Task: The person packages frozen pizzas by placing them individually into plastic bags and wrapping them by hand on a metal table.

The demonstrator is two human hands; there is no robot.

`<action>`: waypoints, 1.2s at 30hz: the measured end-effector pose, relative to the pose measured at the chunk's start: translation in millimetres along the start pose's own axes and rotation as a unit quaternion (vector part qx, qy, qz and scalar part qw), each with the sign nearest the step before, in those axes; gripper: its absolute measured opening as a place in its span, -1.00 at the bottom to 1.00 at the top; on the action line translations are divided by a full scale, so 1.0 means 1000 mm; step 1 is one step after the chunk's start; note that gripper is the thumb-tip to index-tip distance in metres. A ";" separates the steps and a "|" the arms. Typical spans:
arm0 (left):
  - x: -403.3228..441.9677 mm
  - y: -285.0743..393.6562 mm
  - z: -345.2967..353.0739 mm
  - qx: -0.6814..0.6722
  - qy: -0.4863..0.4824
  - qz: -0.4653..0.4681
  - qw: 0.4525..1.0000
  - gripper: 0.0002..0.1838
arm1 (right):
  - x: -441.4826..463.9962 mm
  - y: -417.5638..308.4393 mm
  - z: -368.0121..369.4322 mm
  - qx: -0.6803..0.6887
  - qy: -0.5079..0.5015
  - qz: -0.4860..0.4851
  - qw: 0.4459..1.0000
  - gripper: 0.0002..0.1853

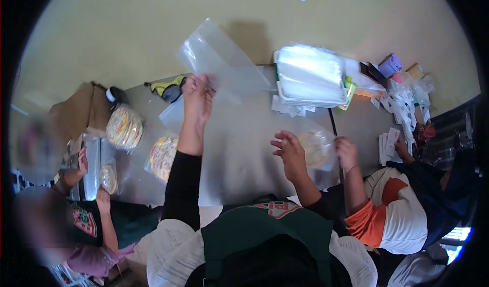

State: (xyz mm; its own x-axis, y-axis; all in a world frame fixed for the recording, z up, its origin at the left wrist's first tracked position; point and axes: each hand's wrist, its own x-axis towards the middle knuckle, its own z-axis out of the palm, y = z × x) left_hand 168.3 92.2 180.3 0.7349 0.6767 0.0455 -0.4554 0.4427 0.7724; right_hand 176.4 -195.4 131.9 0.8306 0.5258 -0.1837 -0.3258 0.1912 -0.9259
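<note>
My left hand [198,98] is raised over the table [229,160], its fingers closed on the lower edge of a clear plastic bag [209,50]. The bag hangs up and to the right, flat and see-through. My right hand [289,152] is held above the table with its fingers apart and nothing in them. Just right of it lies a round pale flatbread in clear wrap [315,148], with a co-worker's hand [347,153] at its right edge. A wrapped round pizza [164,157] rests left of my left forearm.
A white basket [310,103] holds a stack of clear bags [310,73] at the back. A green packet [348,92] stands beside it. Plastic bags [402,104] lie far right. Stacked wrapped pizzas [125,127] and a cardboard box [81,109] are left. Co-workers work on both sides.
</note>
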 end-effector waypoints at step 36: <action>-0.151 0.172 -0.120 0.456 0.069 0.272 0.845 -0.83 | 0.030 -0.029 0.243 -0.151 -0.060 -0.287 0.944 -0.82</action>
State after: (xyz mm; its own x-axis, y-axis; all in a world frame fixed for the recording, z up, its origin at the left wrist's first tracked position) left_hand -81.4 136.3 230.0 0.4473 0.7238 0.5253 -0.0843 -0.5506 0.8305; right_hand 101.3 16.4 232.9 0.7684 0.5011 0.3980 0.3205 0.2369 -0.9171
